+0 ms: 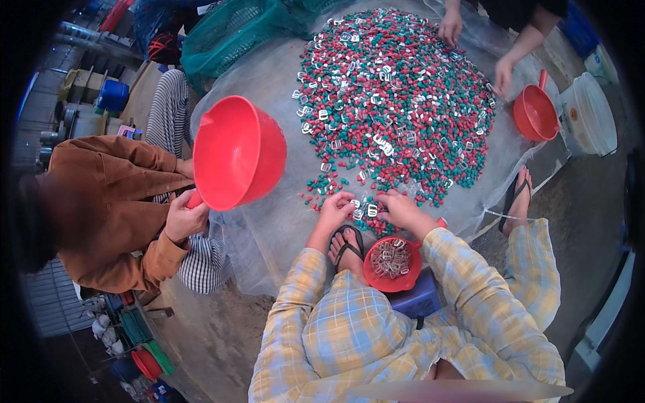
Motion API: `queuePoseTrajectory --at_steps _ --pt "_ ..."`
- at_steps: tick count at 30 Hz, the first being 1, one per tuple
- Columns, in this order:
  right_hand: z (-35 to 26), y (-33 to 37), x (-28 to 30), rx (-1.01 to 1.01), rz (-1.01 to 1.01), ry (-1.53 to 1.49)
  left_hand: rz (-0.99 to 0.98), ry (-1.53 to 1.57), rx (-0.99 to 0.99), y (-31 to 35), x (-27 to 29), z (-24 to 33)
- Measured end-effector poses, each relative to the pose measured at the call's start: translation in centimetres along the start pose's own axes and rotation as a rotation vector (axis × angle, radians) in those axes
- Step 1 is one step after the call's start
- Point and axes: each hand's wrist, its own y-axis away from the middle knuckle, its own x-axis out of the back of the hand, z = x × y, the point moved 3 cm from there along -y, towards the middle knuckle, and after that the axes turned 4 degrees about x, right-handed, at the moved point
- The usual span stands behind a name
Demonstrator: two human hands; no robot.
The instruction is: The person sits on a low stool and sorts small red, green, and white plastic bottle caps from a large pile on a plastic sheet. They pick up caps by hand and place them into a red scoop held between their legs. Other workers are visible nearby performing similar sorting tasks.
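At the near edge of a pile of small red, green and white plastic pieces [396, 101], my left hand [334, 211] has its fingertips closed at a white slotted buckle [355, 203]. My right hand [405, 213] reaches in from the other side, thumb and fingers apart, with nothing visible between them. Another white buckle [371, 210] lies between my hands, among loose red and green pieces. Below my right hand, a red dipper [373, 279] holds many clear and whitish buckles [392, 258]. It rests by a blue-purple stool or box [418, 300] between my legs.
On the left, a person in a brown jacket [121, 158] holds a large red dipper [232, 154]. Another person's hands [502, 74] touch the pile's far right. A red dipper [535, 114] and white buckets [588, 114] stand right. Green netting [232, 43] lies behind the plastic sheet [259, 235].
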Motion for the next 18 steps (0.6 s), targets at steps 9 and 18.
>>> queuePoseTrajectory --at_steps 9,18 --pt "-0.8 -1.2 -3.0 -0.075 0.009 0.107 0.167 -1.079 -0.283 2.5 -1.9 2.2" --pt "1.7 -1.7 0.5 -0.173 -0.279 -0.753 0.153 -0.511 -0.088 0.8 0.0 -0.2"
